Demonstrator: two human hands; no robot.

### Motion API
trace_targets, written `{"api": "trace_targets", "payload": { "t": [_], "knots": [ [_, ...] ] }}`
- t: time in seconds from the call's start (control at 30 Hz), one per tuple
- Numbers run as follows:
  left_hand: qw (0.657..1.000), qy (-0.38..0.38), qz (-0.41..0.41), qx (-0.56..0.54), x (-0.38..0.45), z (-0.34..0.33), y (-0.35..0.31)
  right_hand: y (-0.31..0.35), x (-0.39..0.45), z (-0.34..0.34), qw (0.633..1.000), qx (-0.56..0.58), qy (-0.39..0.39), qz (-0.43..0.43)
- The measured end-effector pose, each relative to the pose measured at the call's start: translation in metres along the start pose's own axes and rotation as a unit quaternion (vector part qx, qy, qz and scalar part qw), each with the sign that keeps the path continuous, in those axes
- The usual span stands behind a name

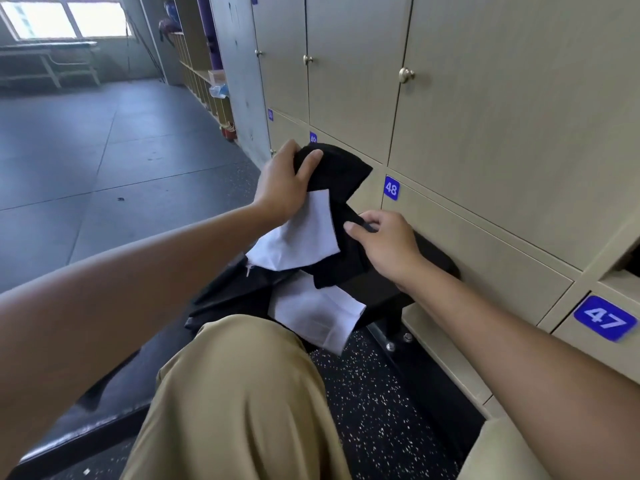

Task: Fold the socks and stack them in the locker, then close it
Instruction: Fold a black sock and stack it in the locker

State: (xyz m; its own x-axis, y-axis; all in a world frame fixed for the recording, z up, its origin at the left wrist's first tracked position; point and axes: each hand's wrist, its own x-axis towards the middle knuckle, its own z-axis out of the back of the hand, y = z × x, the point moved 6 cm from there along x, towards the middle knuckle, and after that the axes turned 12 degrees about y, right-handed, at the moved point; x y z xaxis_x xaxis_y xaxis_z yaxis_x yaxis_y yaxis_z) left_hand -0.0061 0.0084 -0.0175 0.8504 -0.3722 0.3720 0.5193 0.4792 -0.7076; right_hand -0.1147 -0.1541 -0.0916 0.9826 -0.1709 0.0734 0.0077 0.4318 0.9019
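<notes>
My left hand (284,181) holds up a black sock (336,171) together with a white sock (304,233), thumb over the black cloth. My right hand (384,244) pinches the lower part of a black sock (346,258) beside the white one. Another white sock (318,313) lies flat on the black bench (381,289), just past my knee. The beige lockers (485,133) rise right behind the socks. An open locker (623,261) shows at the right edge, above the door marked 47; its inside is hidden.
Locker doors with round knobs (406,75) and blue number tags 48 (391,188) and 47 (604,318) fill the right side. My knee in tan trousers (235,393) is in front. Grey floor (104,161) spreads left, with open shelves (204,81) farther back.
</notes>
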Motion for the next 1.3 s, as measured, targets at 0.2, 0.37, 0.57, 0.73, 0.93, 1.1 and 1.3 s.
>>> {"api": "trace_targets", "payload": {
  "t": [0.2,0.37,0.57,0.73,0.93,1.1,1.3],
  "knots": [
    [0.995,-0.046,0.03,-0.082,0.008,0.02,0.013,-0.002,0.0,0.03,0.997,-0.029,-0.074,-0.005],
    [0.994,-0.036,0.03,-0.098,0.006,0.024,0.019,-0.008,0.0,0.052,0.99,-0.018,-0.14,-0.031],
    [0.993,-0.001,0.04,-0.114,-0.007,0.015,0.016,-0.005,-0.005,0.074,0.979,0.006,-0.202,-0.015],
    [0.997,0.065,0.005,-0.046,-0.019,-0.007,-0.003,0.005,-0.011,0.092,0.971,0.024,-0.235,0.032],
    [0.989,0.146,-0.01,-0.02,-0.031,-0.039,-0.027,0.007,-0.01,0.081,0.979,0.064,-0.192,0.037],
    [0.988,0.149,0.011,-0.034,-0.037,-0.053,-0.043,0.01,-0.005,0.064,0.985,0.073,-0.151,0.041],
    [0.993,0.113,0.017,0.03,-0.034,-0.047,-0.024,0.007,-0.008,0.077,0.983,0.045,-0.174,0.028]
  ]
}}
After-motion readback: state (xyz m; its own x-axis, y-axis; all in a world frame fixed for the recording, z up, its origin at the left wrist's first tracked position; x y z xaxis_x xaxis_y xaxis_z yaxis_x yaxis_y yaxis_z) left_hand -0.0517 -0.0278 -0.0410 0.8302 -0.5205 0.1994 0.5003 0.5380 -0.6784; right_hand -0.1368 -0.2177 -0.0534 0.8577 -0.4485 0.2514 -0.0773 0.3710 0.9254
